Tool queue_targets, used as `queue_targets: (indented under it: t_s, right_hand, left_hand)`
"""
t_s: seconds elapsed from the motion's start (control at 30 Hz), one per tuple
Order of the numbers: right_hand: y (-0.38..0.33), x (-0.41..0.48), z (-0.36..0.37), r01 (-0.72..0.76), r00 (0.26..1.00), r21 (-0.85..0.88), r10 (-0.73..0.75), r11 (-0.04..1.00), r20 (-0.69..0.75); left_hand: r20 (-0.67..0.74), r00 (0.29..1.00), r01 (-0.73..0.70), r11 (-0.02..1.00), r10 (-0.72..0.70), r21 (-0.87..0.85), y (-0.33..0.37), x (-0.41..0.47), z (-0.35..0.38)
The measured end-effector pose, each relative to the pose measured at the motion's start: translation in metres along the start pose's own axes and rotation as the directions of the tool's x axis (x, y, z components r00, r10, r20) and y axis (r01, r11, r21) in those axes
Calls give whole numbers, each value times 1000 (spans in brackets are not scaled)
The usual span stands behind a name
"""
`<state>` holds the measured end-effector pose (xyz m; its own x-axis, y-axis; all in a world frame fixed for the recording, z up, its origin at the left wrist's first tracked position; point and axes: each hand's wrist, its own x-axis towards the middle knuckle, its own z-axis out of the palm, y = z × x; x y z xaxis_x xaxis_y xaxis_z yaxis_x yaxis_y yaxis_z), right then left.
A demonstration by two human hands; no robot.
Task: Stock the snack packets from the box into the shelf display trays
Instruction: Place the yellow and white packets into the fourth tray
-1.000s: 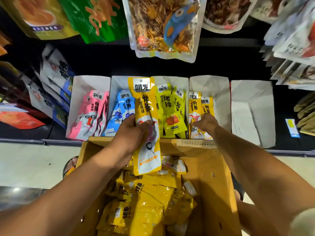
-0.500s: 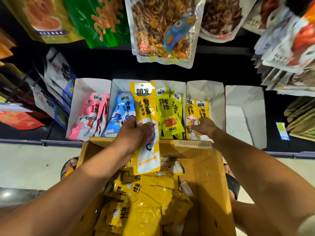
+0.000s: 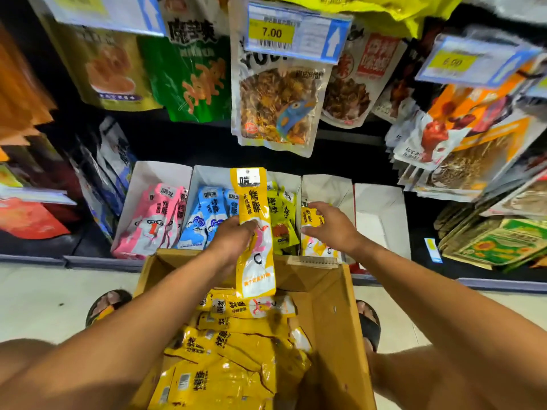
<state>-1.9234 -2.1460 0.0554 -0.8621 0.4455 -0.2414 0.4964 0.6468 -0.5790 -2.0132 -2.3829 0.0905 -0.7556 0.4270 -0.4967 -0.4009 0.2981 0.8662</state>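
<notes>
My left hand (image 3: 232, 236) grips a long yellow snack packet (image 3: 255, 263) upright above the far edge of the cardboard box (image 3: 336, 309). Several more yellow packets (image 3: 233, 365) lie piled in the box. My right hand (image 3: 333, 226) reaches into the fourth white display tray (image 3: 328, 187), fingers over the top and thumb under the yellow packets (image 3: 309, 218) standing there. The neighbouring trays hold pink packets (image 3: 151, 217), blue packets (image 3: 207, 214) and green packets (image 3: 281, 214).
An empty white tray (image 3: 381, 211) stands at the right end of the row. Large snack bags (image 3: 275, 102) and price tags (image 3: 296, 35) hang above the trays. More bags crowd both sides. My sandalled feet (image 3: 368, 321) flank the box on the pale floor.
The view has tilted upward, showing the price tags. My right hand has shifted from lying on the yellow tray packets to cupping them between fingers and thumb. My left hand still holds its packet.
</notes>
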Motion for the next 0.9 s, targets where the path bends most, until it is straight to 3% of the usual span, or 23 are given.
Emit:
queue_targets:
  t_s: [0.2,0.3,0.47,0.53,0.6,0.67,0.73,0.9]
  right_hand:
    - [-72,-52,24,105,994,161,-110,981,18]
    - [-88,-67,38,122,992,86,-122,989,1]
    - [-93,-73,45,95,993,102,-88,990,-75]
    - [-87,-66,44,69,993,103,-59,992,-100]
    - [-76,-59,38,33,992,98,-21,995,-121]
    - [-63,-51,26,-10,991,92,22,996,-131]
    - [-45,-39,12,-41,989,110,56,993,-136]
    - [18,7,-14,-154,973,20,156,988,-171]
  left_hand:
    - [102,992,99,959,-74,-265,10,-19,6]
    - [144,987,122,930,-75,-346,16,-24,11]
    - [198,978,118,963,-70,-244,9,-22,14]
    - [216,976,39,995,-18,-94,3,-21,11]
    - [241,966,-133,982,98,134,-5,-15,7]
    - [236,950,-289,865,205,411,-16,-8,-1]
    - [221,938,-347,700,268,625,-31,0,-11]
    - [242,954,-288,315,179,904,-68,19,-25]
